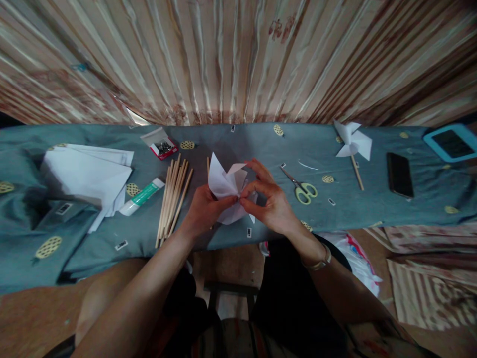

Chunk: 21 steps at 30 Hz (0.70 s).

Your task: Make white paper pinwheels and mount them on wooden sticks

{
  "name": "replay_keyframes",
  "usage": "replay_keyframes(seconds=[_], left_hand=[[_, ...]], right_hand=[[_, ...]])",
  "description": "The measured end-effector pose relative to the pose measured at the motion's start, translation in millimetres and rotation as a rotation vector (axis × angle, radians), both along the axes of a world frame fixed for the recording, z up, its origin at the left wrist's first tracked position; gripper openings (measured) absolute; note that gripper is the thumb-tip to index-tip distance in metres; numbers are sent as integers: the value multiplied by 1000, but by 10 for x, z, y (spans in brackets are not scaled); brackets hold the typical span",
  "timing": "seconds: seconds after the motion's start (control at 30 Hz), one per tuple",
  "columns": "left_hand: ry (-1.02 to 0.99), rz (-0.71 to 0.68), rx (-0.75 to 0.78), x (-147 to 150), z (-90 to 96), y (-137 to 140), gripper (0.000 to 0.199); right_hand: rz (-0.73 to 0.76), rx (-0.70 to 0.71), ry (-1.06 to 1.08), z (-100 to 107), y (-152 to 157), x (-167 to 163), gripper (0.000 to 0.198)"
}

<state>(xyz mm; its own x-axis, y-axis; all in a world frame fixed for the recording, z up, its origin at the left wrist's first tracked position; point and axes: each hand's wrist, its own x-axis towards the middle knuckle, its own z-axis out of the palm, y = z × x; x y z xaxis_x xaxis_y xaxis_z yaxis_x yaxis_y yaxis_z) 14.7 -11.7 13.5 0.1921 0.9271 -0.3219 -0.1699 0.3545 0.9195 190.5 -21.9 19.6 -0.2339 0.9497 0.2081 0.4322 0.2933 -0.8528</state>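
Between my two hands is a white paper pinwheel (225, 181) with its blades folded toward the middle. My left hand (206, 206) grips it from the left, thumb pressed near the centre. On the other side my right hand (266, 199) pinches at the same centre with thumb and index finger; whether a small pin is there I cannot make out. Just left of my left hand lies a bundle of wooden sticks (173, 194), and one more stick is partly hidden behind the paper. Scissors with green handles (304, 191) rest to the right of my right hand.
A finished pinwheel on a stick (352, 141), a black phone (400, 174) and a blue-framed device (452, 142) lie at the right. Leftward are an open box of metal pins (164, 148), a glue tube (143, 196) and white paper sheets (87, 171). A curtain (231, 59) hangs behind the cloth-covered table.
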Motion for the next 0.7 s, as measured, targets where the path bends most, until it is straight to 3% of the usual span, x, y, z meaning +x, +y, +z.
replay_keyframes(seconds=[0.23,0.33,0.5,0.6,0.7], left_hand=[[8,31,-2,-8,12,7,26],[-8,71,-31,-28,11,15,30],[-19,81,-109,-44,51,-4,31],[-17,47,-127,-40,63,-25,27],[-14,36,-122,-35,49,-35,27]], right_hand=[[43,-114,100,43,7,16,7],[-45,-76,135,26,106,181,6],[-285,67,-142,-228,292,484,5],[-267,93,-306,-366,295,514,8],[-232,90,-326,-333,250,471,12]])
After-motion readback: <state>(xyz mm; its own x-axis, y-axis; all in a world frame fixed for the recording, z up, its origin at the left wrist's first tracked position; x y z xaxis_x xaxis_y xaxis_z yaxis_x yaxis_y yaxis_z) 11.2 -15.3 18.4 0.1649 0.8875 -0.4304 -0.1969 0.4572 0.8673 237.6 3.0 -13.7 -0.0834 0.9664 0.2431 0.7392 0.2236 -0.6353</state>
